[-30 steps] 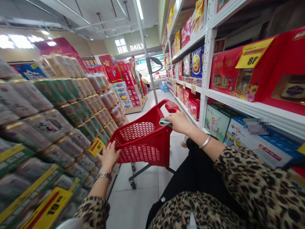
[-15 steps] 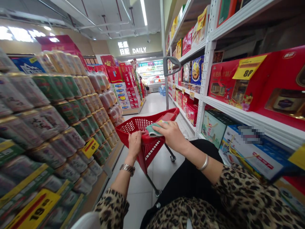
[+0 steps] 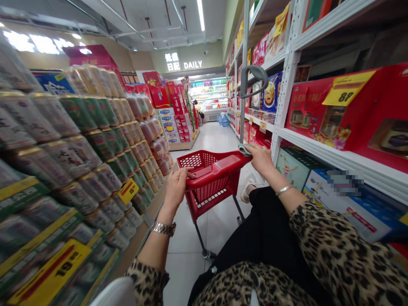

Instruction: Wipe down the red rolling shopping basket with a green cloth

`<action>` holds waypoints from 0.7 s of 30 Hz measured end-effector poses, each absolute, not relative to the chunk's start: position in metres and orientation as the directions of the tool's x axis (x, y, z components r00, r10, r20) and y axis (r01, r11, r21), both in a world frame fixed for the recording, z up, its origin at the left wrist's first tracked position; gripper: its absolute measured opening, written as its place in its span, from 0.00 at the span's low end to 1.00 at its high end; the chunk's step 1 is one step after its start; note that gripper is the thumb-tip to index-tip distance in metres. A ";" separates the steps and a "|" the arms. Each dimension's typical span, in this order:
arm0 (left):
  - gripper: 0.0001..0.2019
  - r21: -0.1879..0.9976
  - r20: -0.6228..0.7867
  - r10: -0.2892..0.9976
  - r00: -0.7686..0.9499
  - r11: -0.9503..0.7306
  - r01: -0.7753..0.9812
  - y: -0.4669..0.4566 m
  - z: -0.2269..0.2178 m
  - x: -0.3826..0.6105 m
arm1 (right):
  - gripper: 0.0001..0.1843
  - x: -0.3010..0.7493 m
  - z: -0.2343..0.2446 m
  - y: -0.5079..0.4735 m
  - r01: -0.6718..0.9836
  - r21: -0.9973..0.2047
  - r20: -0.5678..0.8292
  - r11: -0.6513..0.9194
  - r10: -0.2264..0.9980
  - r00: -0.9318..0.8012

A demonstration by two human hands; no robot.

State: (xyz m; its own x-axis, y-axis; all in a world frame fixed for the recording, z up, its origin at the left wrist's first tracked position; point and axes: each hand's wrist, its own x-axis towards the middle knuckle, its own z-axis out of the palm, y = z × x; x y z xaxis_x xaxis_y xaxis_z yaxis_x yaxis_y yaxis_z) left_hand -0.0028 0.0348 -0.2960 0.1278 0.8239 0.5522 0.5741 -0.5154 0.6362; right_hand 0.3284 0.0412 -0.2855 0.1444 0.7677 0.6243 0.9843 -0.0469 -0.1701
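A red plastic shopping cart (image 3: 214, 168) with a perforated basket stands in front of me in the aisle. My left hand (image 3: 177, 185) is closed around the left end of its handle bar. At the bar's right end, my right hand (image 3: 261, 158) presses a folded light-green cloth (image 3: 244, 149) against the red plastic. Most of the cloth is hidden under the fingers. Just beyond the right hand rises a grey pole with a looped handle (image 3: 255, 80); its lower end is hidden behind the cart.
Stacked drink cans (image 3: 79, 157) with yellow price tags line the left side. White shelving (image 3: 287, 80) with red gift boxes (image 3: 314, 106) runs along the right. Ahead, the tiled aisle floor (image 3: 208, 136) leads past piled cartons (image 3: 177, 123) to a lit refrigerated display (image 3: 210, 94).
My right hand has slid the cloth from the middle of the handle bar to its right end. The cart has turned squarer to me. My left hand stays at the left end.
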 end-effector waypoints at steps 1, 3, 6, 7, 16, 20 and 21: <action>0.25 0.609 0.551 0.822 0.146 -0.515 0.604 0.032 -0.295 0.003 | 0.30 0.331 -0.288 0.042 0.981 -0.182 0.626 -0.070 0.761 0.171; 0.24 0.593 0.555 0.819 0.148 -0.514 0.619 0.029 -0.295 0.013 | 0.30 0.329 -0.294 0.039 0.976 -0.204 0.644 -0.081 0.740 0.196; 0.22 0.628 0.568 0.818 0.094 -0.504 0.594 0.031 -0.298 0.023 | 0.32 0.312 -0.309 0.029 0.967 -0.252 0.721 -0.032 0.660 0.210; 0.22 0.651 0.565 0.822 0.079 -0.502 0.570 0.033 -0.299 0.025 | 0.32 0.304 -0.314 0.024 0.964 -0.266 0.753 -0.004 0.624 0.210; 0.07 0.798 0.481 0.873 0.083 -0.475 0.371 0.062 -0.301 0.020 | 0.26 0.204 -0.336 -0.015 0.954 -0.035 0.820 0.299 0.554 -0.144; 0.08 0.848 0.438 0.894 0.092 -0.445 0.288 0.078 -0.303 0.016 | 0.23 0.183 -0.334 -0.011 0.893 0.078 0.782 0.443 0.529 -0.330; 0.07 0.856 0.431 0.898 0.092 -0.438 0.275 0.081 -0.304 0.014 | 0.22 0.185 -0.334 -0.009 0.884 0.106 0.782 0.455 0.511 -0.357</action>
State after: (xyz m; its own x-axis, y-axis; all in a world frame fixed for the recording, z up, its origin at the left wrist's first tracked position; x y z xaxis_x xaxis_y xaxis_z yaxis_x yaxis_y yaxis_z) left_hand 0.0144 0.0811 -0.3037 0.0917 0.8979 0.4306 0.2747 -0.4385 0.8557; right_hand 0.1852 -0.0094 -0.3343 -0.3569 0.5115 0.7817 0.8841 0.4553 0.1057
